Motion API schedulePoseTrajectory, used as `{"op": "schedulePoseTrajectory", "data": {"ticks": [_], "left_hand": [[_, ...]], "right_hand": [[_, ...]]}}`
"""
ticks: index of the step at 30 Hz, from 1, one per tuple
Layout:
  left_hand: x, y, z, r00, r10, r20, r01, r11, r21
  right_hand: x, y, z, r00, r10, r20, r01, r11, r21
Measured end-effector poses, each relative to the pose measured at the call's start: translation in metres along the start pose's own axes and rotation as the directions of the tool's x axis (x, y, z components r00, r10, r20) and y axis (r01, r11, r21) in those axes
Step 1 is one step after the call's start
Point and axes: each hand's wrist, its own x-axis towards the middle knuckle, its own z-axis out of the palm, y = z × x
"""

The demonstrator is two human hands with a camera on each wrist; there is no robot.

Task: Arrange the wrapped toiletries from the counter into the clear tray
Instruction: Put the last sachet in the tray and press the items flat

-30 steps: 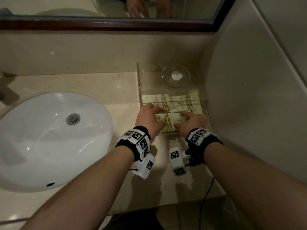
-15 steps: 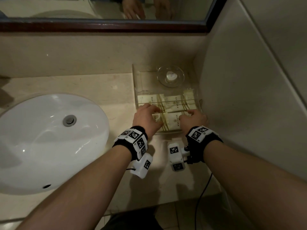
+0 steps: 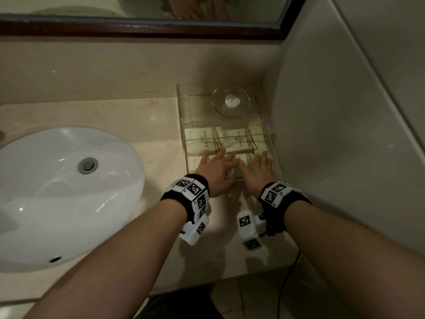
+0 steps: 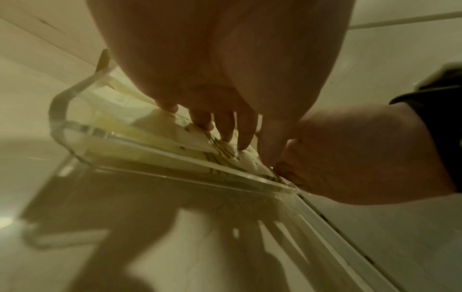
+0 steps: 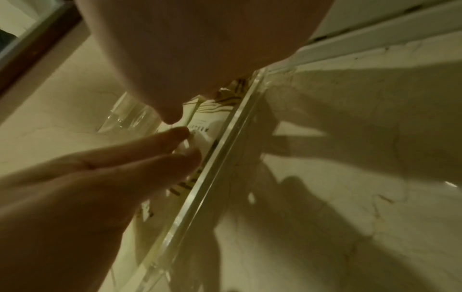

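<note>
A clear tray (image 3: 181, 116) stands in the counter's back right corner. Cream wrapped toiletries (image 3: 202, 140) with gold stripes lie flat in its near half, in rows. My left hand (image 3: 215, 166) lies with straight fingers flat on the near row's packets (image 4: 200, 138). My right hand (image 3: 258, 168) presses flat on the near right packets (image 5: 210, 126), beside the left hand. Both palms cover most of the near row. The tray's clear front rim (image 4: 175, 158) (image 5: 212, 164) runs just below the fingers.
A small glass dish (image 3: 230, 101) with a white round piece sits in the tray's far half. The white sink basin (image 3: 57, 192) lies to the left. A wall (image 3: 333, 134) rises close on the right, a mirror (image 3: 138, 8) behind. The counter edge (image 3: 207, 282) is near me.
Both hands have gone from curled fingers at the near packets to lying flat on them, and have slid slightly right along the row.
</note>
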Motion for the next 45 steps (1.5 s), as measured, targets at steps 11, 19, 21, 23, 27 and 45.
{"op": "schedulePoseTrajectory", "data": {"ticks": [11, 19, 21, 23, 27, 45], "left_hand": [[-0.001, -0.006, 0.0, 0.992, -0.037, -0.117, 0.035, 0.999, -0.02], [-0.011, -0.024, -0.002, 0.987, -0.109, -0.115, 0.123, 0.984, 0.128], [-0.012, -0.027, -0.003, 0.985, -0.119, -0.128, 0.135, 0.983, 0.126], [-0.015, -0.029, -0.001, 0.977, -0.128, -0.169, 0.149, 0.982, 0.115], [-0.022, -0.032, 0.004, 0.96, -0.144, -0.239, 0.161, 0.985, 0.054], [-0.021, -0.023, 0.007, 0.969, -0.096, -0.229, 0.113, 0.992, 0.061]], "right_hand": [[0.01, -0.011, -0.008, 0.989, -0.139, -0.052, 0.136, 0.989, -0.057], [0.005, -0.036, -0.003, 0.973, -0.233, 0.005, 0.231, 0.963, -0.139], [0.005, -0.037, -0.001, 0.973, -0.23, 0.017, 0.229, 0.958, -0.174], [0.004, -0.037, 0.0, 0.974, -0.226, 0.019, 0.225, 0.956, -0.189], [0.003, -0.037, 0.004, 0.974, -0.226, 0.016, 0.225, 0.953, -0.201], [-0.009, -0.021, 0.001, 0.978, -0.204, -0.052, 0.198, 0.975, -0.097]]}}
